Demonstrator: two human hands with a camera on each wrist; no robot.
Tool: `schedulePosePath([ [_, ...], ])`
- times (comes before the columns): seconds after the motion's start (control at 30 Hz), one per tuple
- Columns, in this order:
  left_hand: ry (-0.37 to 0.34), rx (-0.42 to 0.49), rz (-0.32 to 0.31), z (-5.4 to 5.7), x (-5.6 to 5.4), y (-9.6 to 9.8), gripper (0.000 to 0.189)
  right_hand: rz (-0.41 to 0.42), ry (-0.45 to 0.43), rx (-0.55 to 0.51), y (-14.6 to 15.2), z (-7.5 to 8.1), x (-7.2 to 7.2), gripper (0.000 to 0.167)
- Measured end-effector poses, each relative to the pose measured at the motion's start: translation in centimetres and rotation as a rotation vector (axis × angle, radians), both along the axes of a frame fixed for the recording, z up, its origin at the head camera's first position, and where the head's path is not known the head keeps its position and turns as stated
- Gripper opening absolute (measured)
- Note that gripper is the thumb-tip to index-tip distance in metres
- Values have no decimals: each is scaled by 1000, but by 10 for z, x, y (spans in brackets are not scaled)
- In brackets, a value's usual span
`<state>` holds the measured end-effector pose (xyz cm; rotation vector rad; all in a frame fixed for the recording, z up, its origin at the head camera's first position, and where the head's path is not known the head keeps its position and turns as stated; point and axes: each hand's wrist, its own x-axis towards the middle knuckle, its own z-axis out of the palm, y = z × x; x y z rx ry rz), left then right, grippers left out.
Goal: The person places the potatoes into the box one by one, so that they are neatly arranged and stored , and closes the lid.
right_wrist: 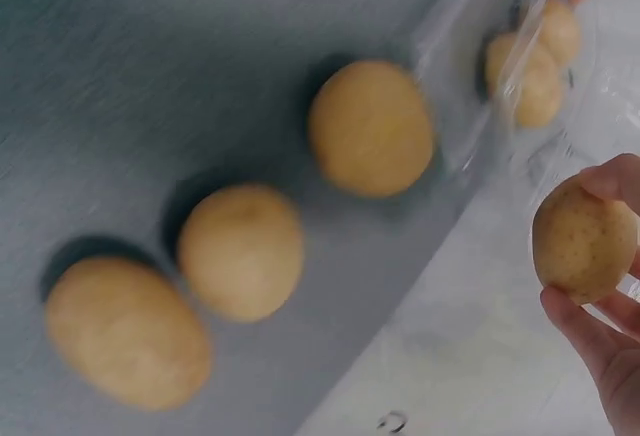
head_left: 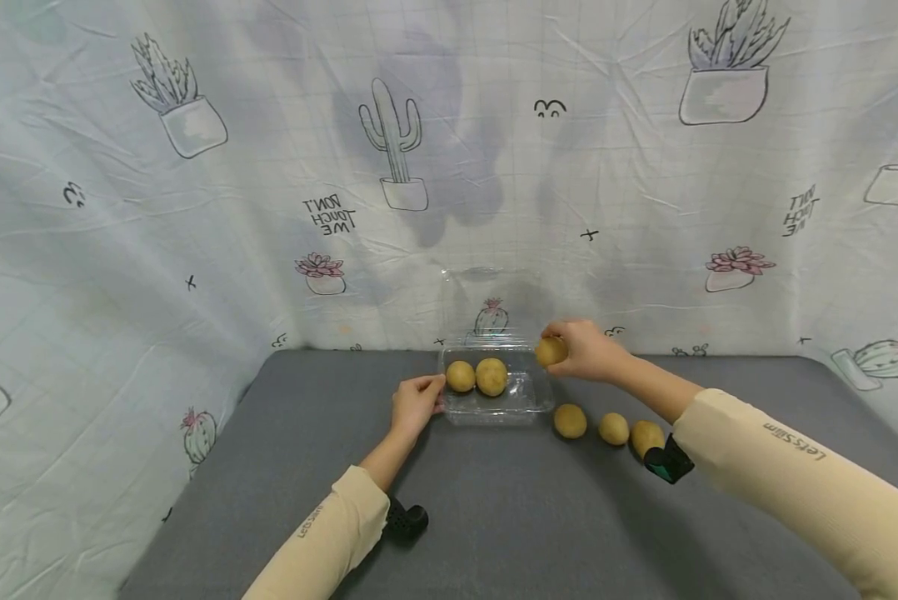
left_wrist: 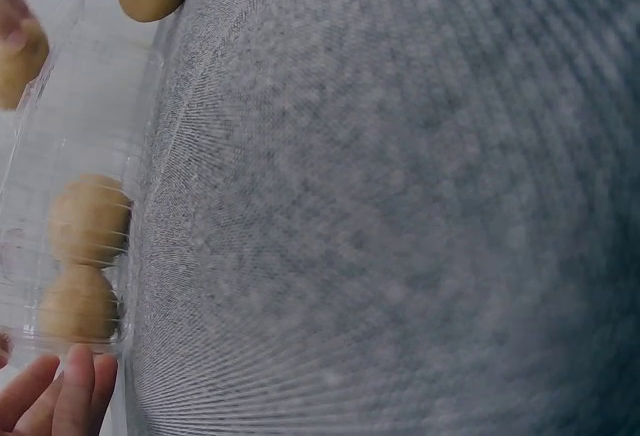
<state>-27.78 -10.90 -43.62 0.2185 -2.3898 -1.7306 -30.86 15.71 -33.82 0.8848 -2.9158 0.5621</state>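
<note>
A clear plastic clamshell container (head_left: 520, 408) stands at the back of the table, its lid (head_left: 460, 292) raised behind it. Two potatoes (head_left: 491, 377) sit side by side in its left part. My left hand (head_left: 414, 407) grips the container's left edge, its fingertips (left_wrist: 75, 386) against the side wall. Over the container's right edge, my right hand (head_left: 586, 352) holds another potato (right_wrist: 583, 241) between thumb and fingers. To the right on the table lie a round potato (head_left: 570, 422), a smaller one (head_left: 614, 428) and an oval one (head_left: 647, 437).
The grey table (head_left: 509, 517) reaches back to a white curtain (head_left: 629, 208) printed with potted plants, close behind the container. A black strap end (head_left: 669, 460) on the right wrist hangs by the oval potato. Another black piece (head_left: 406, 521) shows beside the left sleeve.
</note>
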Motion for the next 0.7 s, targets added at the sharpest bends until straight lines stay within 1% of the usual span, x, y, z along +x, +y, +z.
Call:
schedulePosePath([
  [0.07, 0, -15, 5, 0, 0, 0, 28, 9, 4, -2, -8, 1, -1, 46],
  [0.17, -2, -19, 7, 0, 0, 1, 28, 21, 13, 12, -19, -3, -3, 45],
  [0.4, -7, 3, -5, -2, -1, 0, 29, -8, 33, 127, -36, -13, -5, 47],
  [0.6, -2, -13, -1, -2, -1, 0, 28, -7, 20, 167, -47, -20, -6, 47],
  [0.7, 1, -13, -8, -2, -1, 0, 28, -6, 29, 200, -50, -23, -6, 47],
])
